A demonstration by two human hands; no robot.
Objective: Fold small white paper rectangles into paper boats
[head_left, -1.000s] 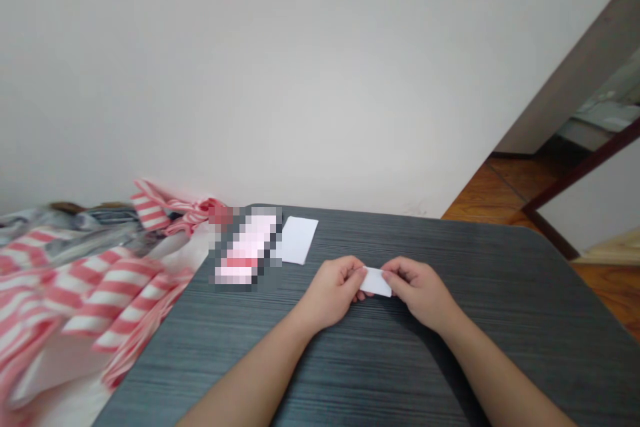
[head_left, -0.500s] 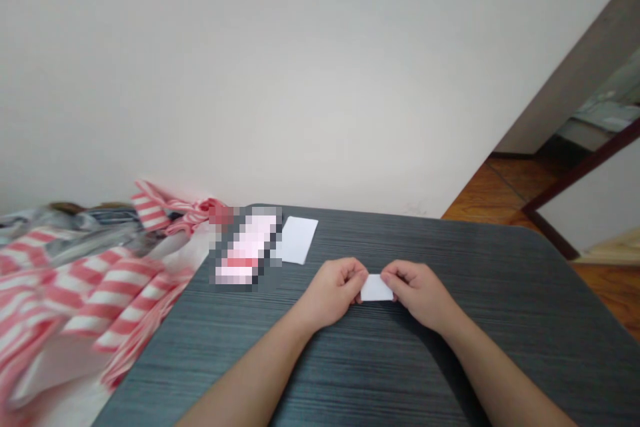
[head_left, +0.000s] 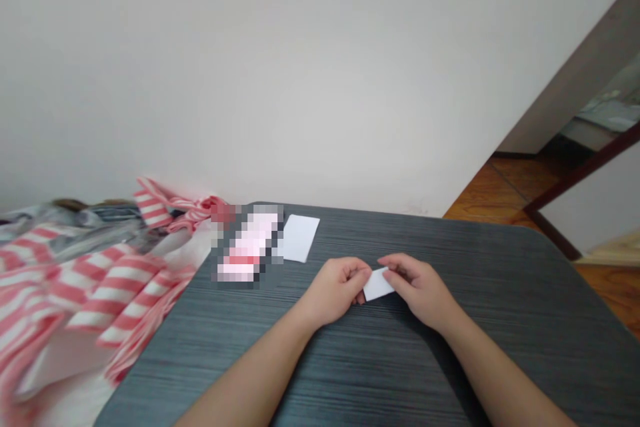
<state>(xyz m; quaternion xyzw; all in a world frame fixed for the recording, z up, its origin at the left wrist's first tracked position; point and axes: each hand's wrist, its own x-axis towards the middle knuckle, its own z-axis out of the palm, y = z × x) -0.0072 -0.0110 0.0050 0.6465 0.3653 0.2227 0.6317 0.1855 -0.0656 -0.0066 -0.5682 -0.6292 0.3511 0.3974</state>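
Note:
Both my hands are close together above the dark grey wood-grain table point(head_left: 500, 300). My left hand point(head_left: 335, 291) pinches the left end of a small white paper piece point(head_left: 379, 284). My right hand point(head_left: 415, 290) holds its other end, and the fingers cover part of it. The paper is tilted, with its right end higher. Farther back lies a white paper sheet point(head_left: 301, 238), out of reach of my fingers. To its left is a pink and white object point(head_left: 249, 247), pixelated so that I cannot tell what it is.
A heap of pink-and-white striped cloth point(head_left: 100, 287) lies beyond the table's left edge, with grey fabric behind it. A white wall point(head_left: 300, 80) rises behind the table. At the right, an orange wooden floor point(head_left: 500, 190) and a dark-framed doorway show.
The small paper has turned between my fingers, from sloping down at the right to level, then rising at the right. My right fingers have shifted slightly over it.

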